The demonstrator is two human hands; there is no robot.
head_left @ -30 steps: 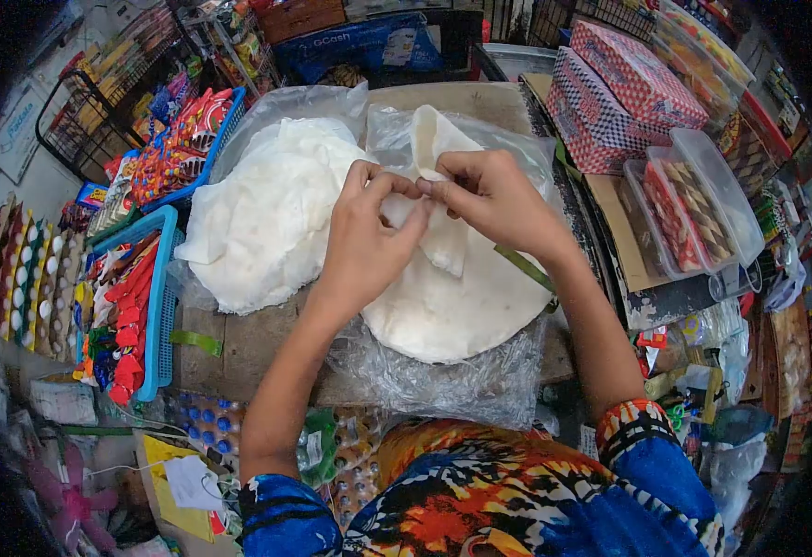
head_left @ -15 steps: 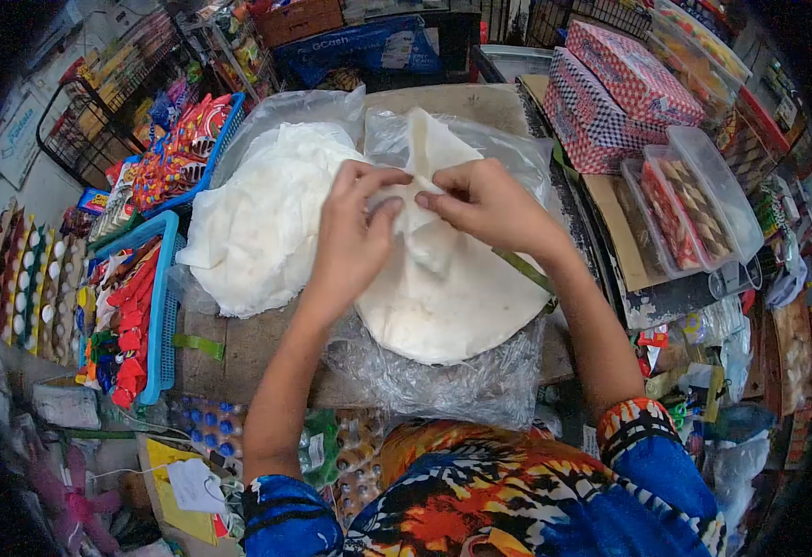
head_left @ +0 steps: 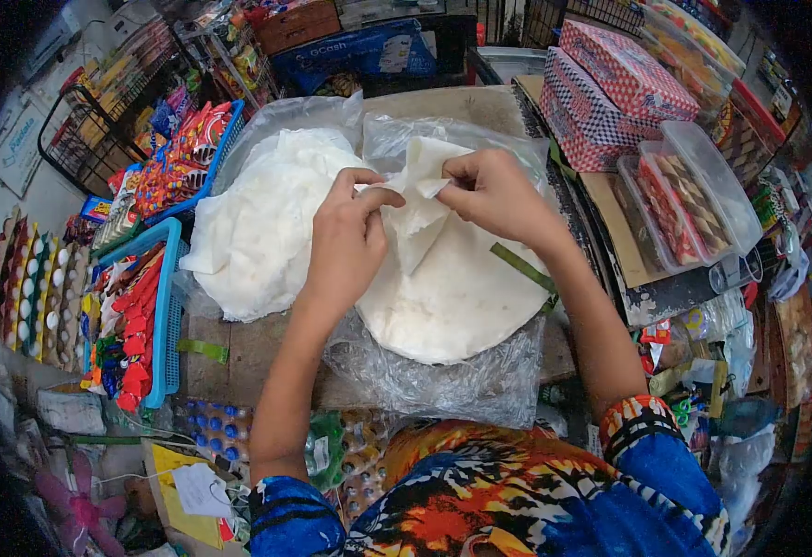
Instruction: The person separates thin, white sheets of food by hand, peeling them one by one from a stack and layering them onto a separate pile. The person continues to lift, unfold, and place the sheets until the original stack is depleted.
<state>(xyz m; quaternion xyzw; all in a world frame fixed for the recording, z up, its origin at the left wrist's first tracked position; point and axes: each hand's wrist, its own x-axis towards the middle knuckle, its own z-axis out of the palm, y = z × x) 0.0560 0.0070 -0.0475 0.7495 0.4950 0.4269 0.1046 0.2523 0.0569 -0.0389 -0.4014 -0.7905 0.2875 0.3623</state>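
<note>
A round stack of thin white wrapper sheets (head_left: 448, 302) lies on clear plastic on the table. Over its upper part, my left hand (head_left: 350, 227) pinches the left edge of a raised thin sheet (head_left: 415, 218). My right hand (head_left: 499, 200) grips the same sheet farther right, near its folded top. The sheet hangs creased between them, its lower end resting on the stack. To the left is a loose white pile of sheets (head_left: 262, 223) on plastic. A dark green strip (head_left: 522, 267) lies across the stack's right side.
Blue baskets of snack packets (head_left: 172, 306) and egg trays (head_left: 35, 288) stand at the left. Checkered boxes (head_left: 601, 102) and clear containers with rolled items (head_left: 689, 204) are at the right. Crumpled plastic (head_left: 452, 385) lies along the wooden table's (head_left: 239, 362) near edge.
My hands have moved apart a little, my right one to the right. The sheet between them is lifted and spread more, and its tall top fold has dropped and opened.
</note>
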